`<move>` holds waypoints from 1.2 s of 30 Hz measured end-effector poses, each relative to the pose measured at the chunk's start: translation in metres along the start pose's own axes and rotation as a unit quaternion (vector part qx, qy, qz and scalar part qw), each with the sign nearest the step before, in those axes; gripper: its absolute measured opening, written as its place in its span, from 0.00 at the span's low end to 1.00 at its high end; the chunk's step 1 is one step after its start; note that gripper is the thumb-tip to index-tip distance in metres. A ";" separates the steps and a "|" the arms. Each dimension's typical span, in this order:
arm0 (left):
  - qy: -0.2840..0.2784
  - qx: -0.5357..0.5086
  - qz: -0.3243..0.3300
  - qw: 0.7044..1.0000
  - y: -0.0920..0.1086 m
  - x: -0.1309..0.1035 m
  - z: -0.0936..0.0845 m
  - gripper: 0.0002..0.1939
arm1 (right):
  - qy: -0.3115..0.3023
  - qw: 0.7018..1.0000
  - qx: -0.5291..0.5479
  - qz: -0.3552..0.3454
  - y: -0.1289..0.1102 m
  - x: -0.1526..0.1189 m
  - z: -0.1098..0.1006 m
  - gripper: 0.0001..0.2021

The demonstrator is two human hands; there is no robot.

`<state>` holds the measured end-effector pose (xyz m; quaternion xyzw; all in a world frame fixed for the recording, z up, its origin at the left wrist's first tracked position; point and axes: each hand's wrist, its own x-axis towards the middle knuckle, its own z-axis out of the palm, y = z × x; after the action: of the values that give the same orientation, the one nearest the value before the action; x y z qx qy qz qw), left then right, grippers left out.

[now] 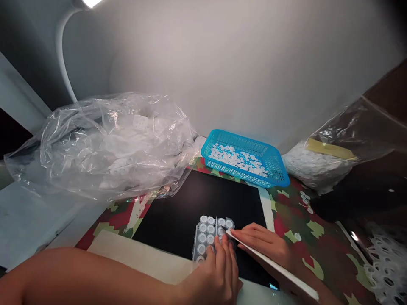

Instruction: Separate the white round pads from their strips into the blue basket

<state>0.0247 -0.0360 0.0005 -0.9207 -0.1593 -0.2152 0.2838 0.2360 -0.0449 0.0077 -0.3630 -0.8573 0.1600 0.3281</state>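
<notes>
On the black mat lies a clear plastic sheet holding rows of white round cap-like pieces. My left hand rests on the near part of this sheet, fingers stretched out flat and covering some of the pieces. From the right comes my right hand, closed around a long white slim tool with a dark pointed tip. That tip is at the pieces in the upper right of the sheet. The exact kind of tool cannot be made out.
Behind the mat stands a blue perforated basket with many small white discs. A large clear bag of white pieces fills the back left. Another bag of white pieces sits at the right. White ring-shaped scraps lie far right.
</notes>
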 end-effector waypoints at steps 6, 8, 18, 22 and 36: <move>-0.006 -0.010 -0.006 1.000 -0.003 0.002 -0.005 0.20 | 0.000 1.000 -0.029 -0.009 -0.001 -0.003 -0.001 0.23; -0.005 -0.012 -0.006 1.000 -0.002 0.003 -0.006 0.20 | -0.002 0.998 -0.062 -0.030 -0.006 0.001 -0.002 0.23; -0.009 -0.002 0.013 1.000 -0.003 0.004 -0.008 0.21 | 0.050 0.987 -0.149 -0.011 -0.012 0.015 0.001 0.22; -0.006 -0.005 0.014 1.000 -0.004 0.004 -0.008 0.21 | 0.048 0.997 -0.041 0.055 -0.015 0.011 -0.003 0.18; -0.026 -0.001 0.017 1.000 -0.005 0.005 -0.011 0.21 | 0.024 0.996 -0.070 0.049 -0.025 0.009 -0.018 0.15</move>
<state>0.0233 -0.0382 0.0134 -0.9291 -0.1505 -0.1862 0.2820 0.2306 -0.0548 0.0376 -0.4302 -0.8396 0.1067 0.3139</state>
